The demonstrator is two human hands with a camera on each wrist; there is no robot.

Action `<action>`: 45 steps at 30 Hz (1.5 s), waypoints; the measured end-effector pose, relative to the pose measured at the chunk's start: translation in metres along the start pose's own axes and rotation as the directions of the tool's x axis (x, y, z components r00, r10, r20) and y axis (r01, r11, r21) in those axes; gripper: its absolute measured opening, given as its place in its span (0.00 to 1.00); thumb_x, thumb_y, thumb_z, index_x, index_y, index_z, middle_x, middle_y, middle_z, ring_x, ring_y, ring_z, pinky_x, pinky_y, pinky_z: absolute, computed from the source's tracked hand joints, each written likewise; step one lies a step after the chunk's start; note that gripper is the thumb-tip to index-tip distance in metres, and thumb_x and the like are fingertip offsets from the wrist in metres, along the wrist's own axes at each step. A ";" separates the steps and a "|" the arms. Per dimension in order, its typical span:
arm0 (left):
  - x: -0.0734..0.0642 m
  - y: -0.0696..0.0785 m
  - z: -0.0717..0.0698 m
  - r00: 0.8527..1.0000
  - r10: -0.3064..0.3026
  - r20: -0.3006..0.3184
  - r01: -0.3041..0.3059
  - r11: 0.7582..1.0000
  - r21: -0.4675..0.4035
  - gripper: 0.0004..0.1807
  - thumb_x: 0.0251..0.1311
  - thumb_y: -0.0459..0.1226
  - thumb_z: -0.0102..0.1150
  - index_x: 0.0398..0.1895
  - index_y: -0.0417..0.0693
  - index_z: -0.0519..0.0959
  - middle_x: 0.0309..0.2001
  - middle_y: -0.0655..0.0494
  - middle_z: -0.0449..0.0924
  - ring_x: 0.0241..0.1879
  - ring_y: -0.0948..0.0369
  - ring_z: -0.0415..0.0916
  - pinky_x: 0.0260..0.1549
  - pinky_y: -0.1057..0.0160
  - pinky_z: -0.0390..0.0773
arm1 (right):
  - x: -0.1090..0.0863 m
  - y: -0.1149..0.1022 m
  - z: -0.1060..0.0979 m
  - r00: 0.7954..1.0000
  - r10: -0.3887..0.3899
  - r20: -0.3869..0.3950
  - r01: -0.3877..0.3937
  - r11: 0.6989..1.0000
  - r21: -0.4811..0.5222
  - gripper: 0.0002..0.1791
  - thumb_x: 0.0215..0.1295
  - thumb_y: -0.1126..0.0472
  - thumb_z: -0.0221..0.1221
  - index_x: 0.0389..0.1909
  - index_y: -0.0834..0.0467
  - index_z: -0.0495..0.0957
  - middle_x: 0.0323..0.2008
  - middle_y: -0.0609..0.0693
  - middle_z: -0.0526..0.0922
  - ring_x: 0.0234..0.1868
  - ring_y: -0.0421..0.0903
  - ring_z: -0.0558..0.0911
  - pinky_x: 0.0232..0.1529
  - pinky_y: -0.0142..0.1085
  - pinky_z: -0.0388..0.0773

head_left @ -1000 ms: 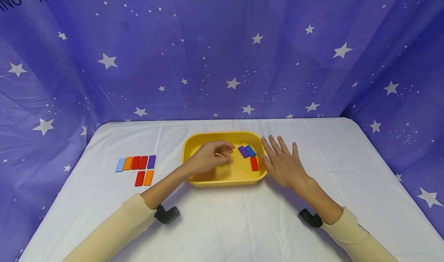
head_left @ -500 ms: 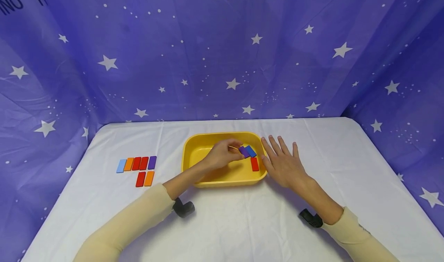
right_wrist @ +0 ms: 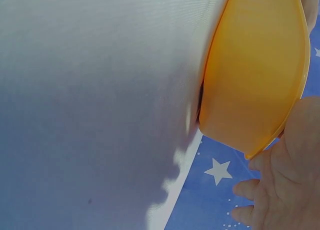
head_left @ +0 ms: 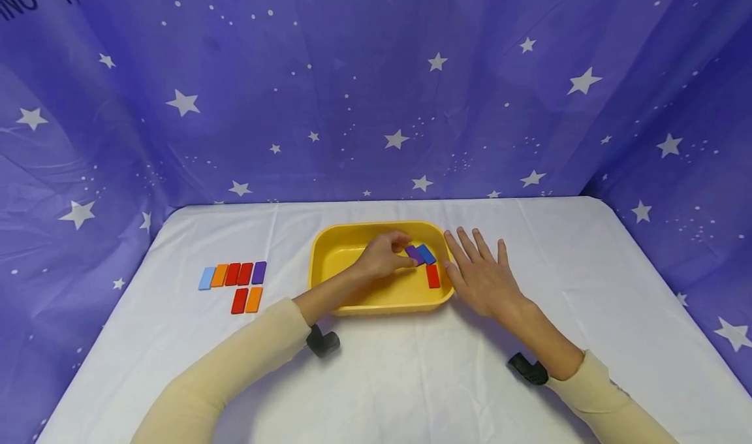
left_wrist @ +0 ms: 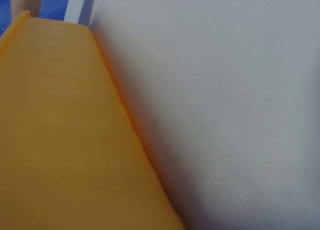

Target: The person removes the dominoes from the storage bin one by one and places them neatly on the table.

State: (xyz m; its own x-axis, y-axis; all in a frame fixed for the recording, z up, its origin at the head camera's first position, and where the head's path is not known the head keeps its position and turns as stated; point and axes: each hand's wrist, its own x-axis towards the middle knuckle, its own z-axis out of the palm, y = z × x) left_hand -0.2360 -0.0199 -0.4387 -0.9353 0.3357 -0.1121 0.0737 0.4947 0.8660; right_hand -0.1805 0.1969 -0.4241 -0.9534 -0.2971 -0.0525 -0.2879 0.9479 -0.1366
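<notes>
In the head view my left hand (head_left: 380, 258) reaches into a yellow tray (head_left: 376, 310), thumb and fingertips pinching at the ends of a purple tile (head_left: 416, 255). A blue tile (head_left: 427, 254) lies against that one on its right. Just below them on the tray floor is a red tile (head_left: 433, 276). My right hand (head_left: 484, 277) has its fingers straight and spread, thumb and index right at the tray's right rim. The right wrist view shows that hand's palm side (right_wrist: 292, 170) beside the tray wall (right_wrist: 250, 70). Only the tray's outer wall (left_wrist: 75, 130) fills the left wrist view's left part.
Left of the tray, on the white tablecloth (head_left: 411, 379), lie several tiles in two rows. The upper row runs from a light blue tile (head_left: 207, 278) to a purple one (head_left: 259, 272); a red tile (head_left: 239, 301) and an orange tile (head_left: 254, 300) sit below. A purple starry curtain (head_left: 352, 104) surrounds the table.
My left hand has moved right inside the tray, from left of the tiles to the purple tile, and its fingers have closed in there. The right hand stays at the rim.
</notes>
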 end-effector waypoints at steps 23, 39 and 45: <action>0.008 -0.007 0.013 0.991 0.132 -0.028 -0.120 0.958 0.261 0.26 0.54 0.37 0.74 0.55 0.36 0.80 0.51 0.46 0.81 0.49 0.53 0.75 0.56 0.59 0.73 | -0.001 0.004 0.000 1.000 -0.009 -0.006 0.009 1.000 -0.011 0.35 0.80 0.42 0.34 0.80 0.52 0.43 0.78 0.58 0.46 0.77 0.62 0.41 0.67 0.69 0.30; 0.007 -0.003 0.010 0.985 0.160 0.068 -0.174 0.917 0.360 0.27 0.52 0.32 0.70 0.58 0.34 0.79 0.49 0.46 0.79 0.49 0.54 0.69 0.52 0.62 0.70 | 0.000 0.003 0.001 1.000 -0.013 -0.015 0.013 1.000 -0.003 0.35 0.80 0.43 0.36 0.80 0.53 0.44 0.78 0.59 0.46 0.77 0.62 0.41 0.67 0.68 0.28; 0.003 0.001 0.001 0.985 0.145 0.093 -0.163 0.960 0.228 0.28 0.51 0.31 0.70 0.57 0.31 0.78 0.45 0.44 0.76 0.43 0.55 0.68 0.44 0.64 0.71 | 0.001 0.002 0.001 1.000 -0.014 -0.007 0.014 1.000 -0.008 0.35 0.80 0.43 0.36 0.80 0.53 0.43 0.78 0.58 0.46 0.77 0.62 0.40 0.67 0.68 0.27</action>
State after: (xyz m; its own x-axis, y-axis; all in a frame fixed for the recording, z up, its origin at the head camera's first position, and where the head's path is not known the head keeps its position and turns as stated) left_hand -0.2382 -0.0175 -0.4390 -0.8784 0.4770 -0.0305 0.3018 0.6029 0.7385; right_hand -0.1815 0.1984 -0.4253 -0.9499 -0.3095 -0.0434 -0.3019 0.9445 -0.1294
